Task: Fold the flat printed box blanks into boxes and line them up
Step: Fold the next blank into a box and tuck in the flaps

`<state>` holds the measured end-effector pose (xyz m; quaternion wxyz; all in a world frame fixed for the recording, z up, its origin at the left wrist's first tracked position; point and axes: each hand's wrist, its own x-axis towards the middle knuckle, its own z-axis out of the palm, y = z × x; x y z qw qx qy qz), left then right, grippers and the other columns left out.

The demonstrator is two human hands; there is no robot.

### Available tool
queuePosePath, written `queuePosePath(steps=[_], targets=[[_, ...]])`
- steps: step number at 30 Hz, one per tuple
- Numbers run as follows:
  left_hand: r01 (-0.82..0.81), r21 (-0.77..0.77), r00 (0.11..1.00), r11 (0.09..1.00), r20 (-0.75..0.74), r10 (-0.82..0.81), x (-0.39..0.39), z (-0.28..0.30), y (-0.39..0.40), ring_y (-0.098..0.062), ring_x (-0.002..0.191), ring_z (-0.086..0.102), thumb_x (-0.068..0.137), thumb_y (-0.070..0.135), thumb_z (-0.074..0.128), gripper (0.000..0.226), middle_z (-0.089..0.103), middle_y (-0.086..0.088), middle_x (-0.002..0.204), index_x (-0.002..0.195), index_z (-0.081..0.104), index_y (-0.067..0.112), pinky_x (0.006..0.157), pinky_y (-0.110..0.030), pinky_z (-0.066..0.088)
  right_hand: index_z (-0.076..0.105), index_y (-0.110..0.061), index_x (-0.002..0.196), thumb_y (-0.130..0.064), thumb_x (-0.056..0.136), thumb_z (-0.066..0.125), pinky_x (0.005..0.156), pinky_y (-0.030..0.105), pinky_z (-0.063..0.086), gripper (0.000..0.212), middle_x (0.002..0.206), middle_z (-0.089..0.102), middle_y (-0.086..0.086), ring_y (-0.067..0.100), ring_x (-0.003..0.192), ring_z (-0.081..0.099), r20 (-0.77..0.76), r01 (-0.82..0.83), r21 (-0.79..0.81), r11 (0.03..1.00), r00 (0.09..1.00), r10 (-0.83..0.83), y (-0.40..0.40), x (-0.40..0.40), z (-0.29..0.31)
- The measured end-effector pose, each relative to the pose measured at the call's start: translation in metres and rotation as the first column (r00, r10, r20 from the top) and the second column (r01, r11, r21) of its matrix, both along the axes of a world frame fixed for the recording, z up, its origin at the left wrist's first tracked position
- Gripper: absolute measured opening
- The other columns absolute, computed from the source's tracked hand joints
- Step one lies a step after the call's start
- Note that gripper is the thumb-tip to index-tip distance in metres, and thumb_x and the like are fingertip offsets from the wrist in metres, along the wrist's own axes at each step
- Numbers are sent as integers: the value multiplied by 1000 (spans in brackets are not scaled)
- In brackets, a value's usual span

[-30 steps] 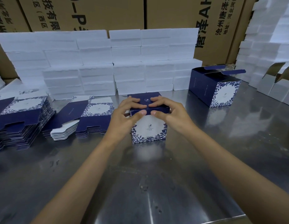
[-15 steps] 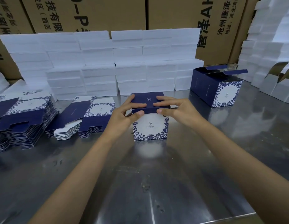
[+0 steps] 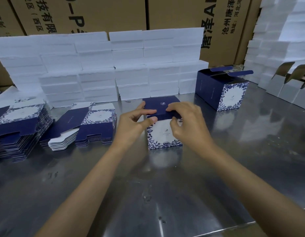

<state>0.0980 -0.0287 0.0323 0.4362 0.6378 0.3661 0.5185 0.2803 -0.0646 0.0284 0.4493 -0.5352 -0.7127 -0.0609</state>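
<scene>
We pinch the lid flap of the blue floral-printed cardboard box with left hand and right hand fingers; one finished open-topped box stands right of it, stacked flat printed blanks left remain unfolded.

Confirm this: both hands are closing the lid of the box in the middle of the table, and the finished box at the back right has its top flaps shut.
Not quite. The head view shows the finished box at the back right with its top flaps standing open. The rest holds: the left hand and right hand are closing the lid of the middle box.
</scene>
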Motion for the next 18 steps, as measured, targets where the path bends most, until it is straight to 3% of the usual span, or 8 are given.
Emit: queuePosePath(steps=[2, 4, 7, 11, 14, 15, 18], targets=[[16, -1, 1000, 1000, -10, -16, 20, 1, -3, 3, 137, 43, 81, 3, 80, 30, 52, -13, 148, 99, 77, 26, 115, -23, 38, 68, -12, 117, -15, 83, 66, 107, 26, 27, 34, 123, 67, 2, 24, 120, 56, 92, 79, 35, 996, 992, -82, -6, -1, -11], [41, 10, 998, 999, -42, -40, 43, 0, -5, 4, 140, 38, 84, 6, 77, 30, 48, -13, 151, 104, 77, 28, 117, -26, 36, 64, -13, 122, -35, 86, 65, 118, 39, 23, 43, 131, 62, 2, 24, 129, 52, 136, 231, 63, 971, 962, -237, -9, 3, -20], [95, 47, 986, 994, -140, -88, 83, -2, -3, 4, 144, 30, 91, 12, 71, 29, 41, -10, 156, 117, 75, 25, 120, -29, 31, 59, -10, 126, -53, 84, 49, 122, 51, 17, 61, 135, 59, 5, 28, 139, 45, 122, 408, 41, 912, 904, -410, -9, 24, -25], [200, 70, 962, 977, -205, -182, 141, -6, 3, 12, 138, 26, 97, 16, 64, 35, 31, -5, 162, 129, 68, 27, 106, -9, 30, 53, -8, 127, -42, 87, 40, 122, 52, 14, 54, 136, 56, 7, 28, 146, 36, 52, 511, -3, 860, 859, -510, -7, 69, -27], [251, 50, 948, 967, -214, -235, 186, -8, 10, -2, 147, 27, 99, 18, 61, 36, 24, -1, 165, 132, 66, 30, 99, -2, 30, 48, -5, 133, -27, 92, 52, 124, 52, 13, 46, 142, 52, 11, 28, 150, 30, 6, 556, -9, 831, 831, -556, -4, 104, -31], [265, 43, 945, 963, -212, -250, 201, -7, 12, -6, 148, 27, 99, 19, 61, 36, 23, 1, 166, 132, 65, 31, 102, -4, 31, 47, -4, 134, -24, 92, 57, 124, 52, 13, 48, 144, 50, 13, 28, 151, 29, -1, 570, -11, 822, 822, -570, -3, 116, -31], [289, 11, 935, 957, -216, -280, 238, -7, 20, -16, 150, 29, 100, 23, 60, 36, 20, 4, 166, 133, 64, 35, 119, -32, 31, 44, -3, 139, -23, 91, 65, 126, 51, 11, 56, 151, 46, 14, 27, 154, 23, 12, 606, -36, 795, 795, -606, 2, 149, -31]])
